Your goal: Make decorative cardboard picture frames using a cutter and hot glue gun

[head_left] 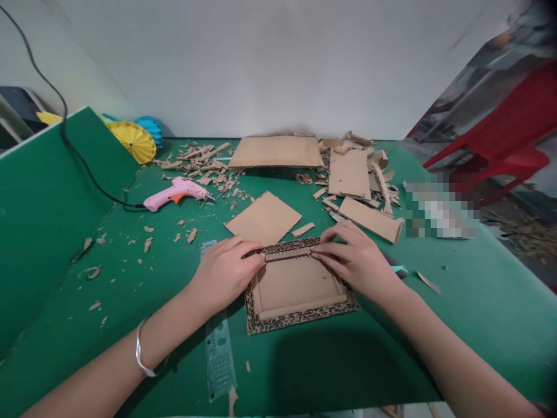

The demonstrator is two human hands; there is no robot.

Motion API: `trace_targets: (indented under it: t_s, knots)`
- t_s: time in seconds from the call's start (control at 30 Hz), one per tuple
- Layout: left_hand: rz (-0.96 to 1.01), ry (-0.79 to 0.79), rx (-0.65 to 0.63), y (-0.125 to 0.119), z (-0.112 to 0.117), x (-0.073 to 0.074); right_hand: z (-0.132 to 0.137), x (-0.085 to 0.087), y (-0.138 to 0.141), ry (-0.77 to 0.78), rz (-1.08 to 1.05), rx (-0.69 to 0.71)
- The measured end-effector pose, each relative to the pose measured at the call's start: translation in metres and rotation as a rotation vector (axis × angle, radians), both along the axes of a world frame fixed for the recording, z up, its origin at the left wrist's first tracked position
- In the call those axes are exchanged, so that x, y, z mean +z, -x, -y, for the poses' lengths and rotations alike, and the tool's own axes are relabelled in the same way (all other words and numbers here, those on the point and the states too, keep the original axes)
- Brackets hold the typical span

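Note:
A cardboard frame (300, 313) with a raised corrugated border lies flat on the green table (348, 366) in front of me. A narrow corrugated strip (288, 253) lies along the frame's far edge. My left hand (226, 273) presses on the strip's left end with its fingers curled together. My right hand (354, 258) presses on the strip's right end with its fingertips held close. A silver bangle (143, 354) circles my left wrist.
A pink glue gun (174, 193) with a black cord lies at the left. A clear ruler (219, 348) sits under my left arm. Cardboard sheets (276, 152) and scraps (204, 162) cover the far side. Yellow and blue paper fans (134, 140) and a red chair (500, 139) stand beyond.

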State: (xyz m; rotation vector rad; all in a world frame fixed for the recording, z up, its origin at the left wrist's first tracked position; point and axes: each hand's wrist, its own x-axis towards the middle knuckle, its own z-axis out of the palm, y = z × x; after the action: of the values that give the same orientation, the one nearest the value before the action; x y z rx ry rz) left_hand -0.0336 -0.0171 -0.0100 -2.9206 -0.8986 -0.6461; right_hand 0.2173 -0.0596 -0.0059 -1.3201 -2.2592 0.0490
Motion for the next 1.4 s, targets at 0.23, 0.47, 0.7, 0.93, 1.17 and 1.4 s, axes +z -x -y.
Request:
trace_targets:
  t_s: [0.23, 0.47, 0.7, 0.93, 1.17, 1.4]
  knots:
    - [0.149, 0.219, 0.036, -0.001, -0.001, -0.002, 0.001, -0.002, -0.005, 0.023, -0.1, -0.041]
    - [0.179, 0.219, 0.016, 0.0, 0.0, -0.002, 0.004, 0.001, -0.007, -0.007, -0.03, -0.05]
    - [0.192, 0.186, 0.013, 0.0, 0.0, -0.001, 0.004, 0.01, -0.01, -0.122, -0.147, -0.227]
    - [0.216, 0.207, 0.014, -0.001, 0.001, -0.002, 0.003, 0.004, -0.003, -0.057, -0.047, -0.055]
    - [0.248, 0.252, 0.006, -0.001, 0.0, -0.004, 0.001, -0.006, 0.001, -0.036, -0.004, -0.064]
    - [0.252, 0.232, -0.004, -0.004, -0.004, -0.007, -0.003, 0.0, 0.009, -0.068, 0.128, -0.003]
